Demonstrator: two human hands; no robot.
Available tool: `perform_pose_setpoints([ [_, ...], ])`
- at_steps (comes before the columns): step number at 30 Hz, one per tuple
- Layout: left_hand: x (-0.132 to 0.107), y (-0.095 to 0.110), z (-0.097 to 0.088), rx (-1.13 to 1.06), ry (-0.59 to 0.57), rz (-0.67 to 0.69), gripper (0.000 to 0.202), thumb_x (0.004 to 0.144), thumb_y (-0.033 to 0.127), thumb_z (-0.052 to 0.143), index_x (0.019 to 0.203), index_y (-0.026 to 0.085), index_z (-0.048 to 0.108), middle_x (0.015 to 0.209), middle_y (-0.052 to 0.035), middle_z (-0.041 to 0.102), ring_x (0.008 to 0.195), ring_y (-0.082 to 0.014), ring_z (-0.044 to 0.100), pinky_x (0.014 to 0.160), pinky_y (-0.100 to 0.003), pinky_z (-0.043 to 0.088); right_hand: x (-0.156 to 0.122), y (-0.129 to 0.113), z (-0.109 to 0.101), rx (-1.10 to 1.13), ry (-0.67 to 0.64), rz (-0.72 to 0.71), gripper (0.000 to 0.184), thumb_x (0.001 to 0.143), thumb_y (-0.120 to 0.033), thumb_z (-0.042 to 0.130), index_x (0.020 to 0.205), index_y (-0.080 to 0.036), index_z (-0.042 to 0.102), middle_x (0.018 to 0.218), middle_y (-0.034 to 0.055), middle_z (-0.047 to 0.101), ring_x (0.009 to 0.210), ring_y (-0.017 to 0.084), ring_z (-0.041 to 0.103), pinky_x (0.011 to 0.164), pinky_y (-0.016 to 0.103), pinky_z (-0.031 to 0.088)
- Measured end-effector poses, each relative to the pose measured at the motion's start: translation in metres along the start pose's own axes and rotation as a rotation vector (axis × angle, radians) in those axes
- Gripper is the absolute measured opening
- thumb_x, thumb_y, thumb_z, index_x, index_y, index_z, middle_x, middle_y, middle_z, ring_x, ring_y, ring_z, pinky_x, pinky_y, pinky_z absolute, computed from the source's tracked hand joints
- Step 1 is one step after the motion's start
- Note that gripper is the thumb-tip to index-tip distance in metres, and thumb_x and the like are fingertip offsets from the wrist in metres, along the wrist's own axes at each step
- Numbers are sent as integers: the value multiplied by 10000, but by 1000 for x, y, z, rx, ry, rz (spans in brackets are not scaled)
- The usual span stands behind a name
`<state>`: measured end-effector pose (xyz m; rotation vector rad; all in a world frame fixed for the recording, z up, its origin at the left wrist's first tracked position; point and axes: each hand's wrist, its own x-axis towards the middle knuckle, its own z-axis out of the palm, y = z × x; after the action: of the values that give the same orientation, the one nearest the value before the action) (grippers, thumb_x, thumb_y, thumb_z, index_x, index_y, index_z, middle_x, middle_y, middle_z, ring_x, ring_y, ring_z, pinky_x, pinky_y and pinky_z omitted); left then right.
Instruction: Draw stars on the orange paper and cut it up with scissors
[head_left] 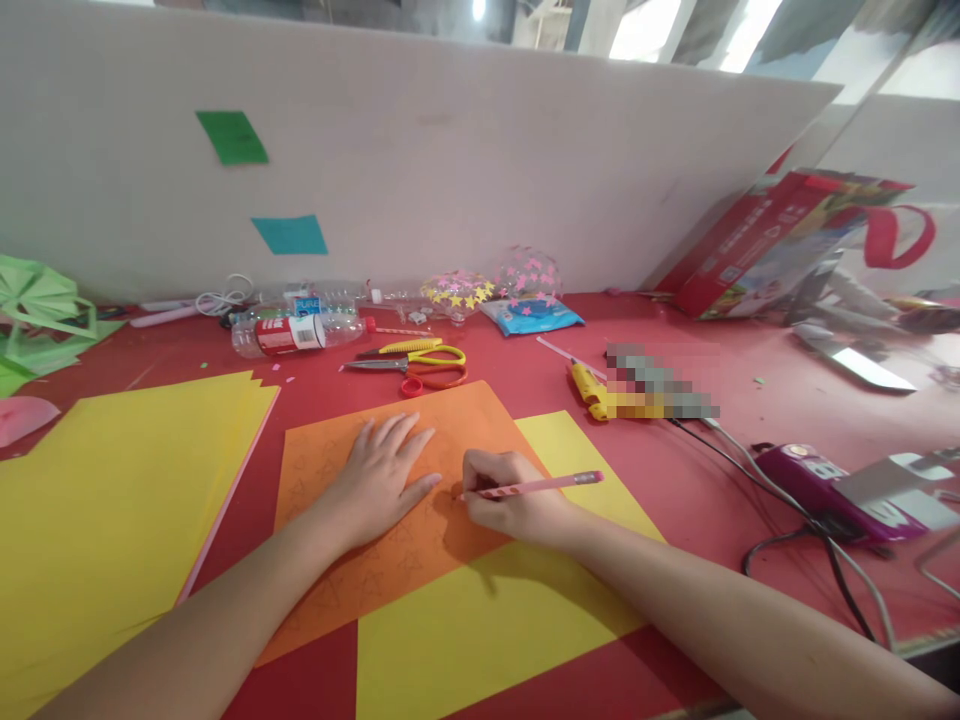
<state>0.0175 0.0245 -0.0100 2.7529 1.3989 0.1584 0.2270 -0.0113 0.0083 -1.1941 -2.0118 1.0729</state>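
In the head view, the left hand (386, 470) lies open and palm down on one orange sheet (450, 425), fingers spread and thumb out to the side. The right hand (517, 500) is curled closed around one pink pencil (551, 485), its tip at the orange sheet just beside the left thumb. Faint star outlines cover the sheet, too dim to count. The sheet lies on the red tabletop (330, 690), partly over yellow paper (480, 640); a yellow stack (135, 480) lies to the left, its sheets uncountable. Beyond the orange sheet are one pair of scissors (448, 354), one yellow cutter (409, 346) and one red ring (411, 388). Two star-covered clear pieces (529, 275) sit farther back, near one blue packet (536, 317). Two paper squares (232, 138), green and blue, are on the white panel (450, 170).
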Motion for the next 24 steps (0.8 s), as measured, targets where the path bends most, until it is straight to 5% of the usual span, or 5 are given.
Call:
perform_pose_setpoints([
  [9, 0, 0, 1, -19, 18, 4, 652, 977, 582, 254, 1406, 124, 432, 1483, -207, 374, 1381, -341, 284, 1096, -568, 207, 1, 2, 0, -24, 72, 12, 128, 635, -119, 463, 618, -210, 375, 527, -74, 382, 468, 73, 311, 434, 201, 227],
  [24, 0, 0, -2, -42, 9, -6, 609, 975, 546, 315, 1398, 126, 440, 1488, -201, 370, 1387, -337, 277, 1111, -555, 182, -1, -1, 0, -29, 12, -31, 141, 612, -88, 440, 617, -211, 372, 531, -74, 373, 472, 73, 315, 431, 194, 233],
])
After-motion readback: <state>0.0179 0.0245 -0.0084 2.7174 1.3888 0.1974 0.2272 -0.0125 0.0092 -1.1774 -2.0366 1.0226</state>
